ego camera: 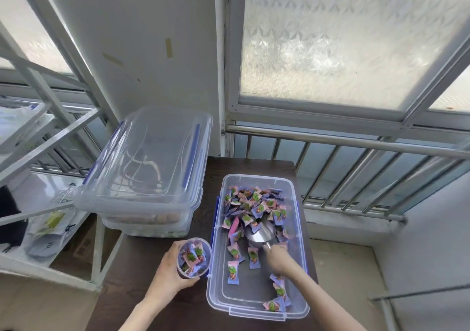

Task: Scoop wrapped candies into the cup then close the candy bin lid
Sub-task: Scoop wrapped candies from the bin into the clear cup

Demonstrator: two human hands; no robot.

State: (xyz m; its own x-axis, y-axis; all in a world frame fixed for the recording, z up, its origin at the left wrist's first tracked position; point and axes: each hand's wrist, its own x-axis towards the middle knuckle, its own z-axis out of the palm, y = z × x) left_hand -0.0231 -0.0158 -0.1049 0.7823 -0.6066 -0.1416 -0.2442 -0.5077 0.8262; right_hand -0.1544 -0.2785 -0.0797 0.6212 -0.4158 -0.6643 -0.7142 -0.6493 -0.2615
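Observation:
An open clear candy bin [300, 229] sits on the dark table, holding several pink and purple wrapped candies [254, 203], most piled at its far end. My right hand [279, 259] reaches into the bin and grips the handle of a metal scoop [260, 234], whose bowl lies against the candy pile. My left hand [170, 269] holds a clear plastic cup [194, 257] just left of the bin; the cup has candies in it. The bin's clear lid [150, 162], with blue clips, rests on a stack of other containers at the left.
Two stacked clear containers [147, 221] stand on the table's left side under the lid. A white metal rack [50, 152] with bags is further left. A steel railing [356, 142] and frosted window lie behind the table [142, 292].

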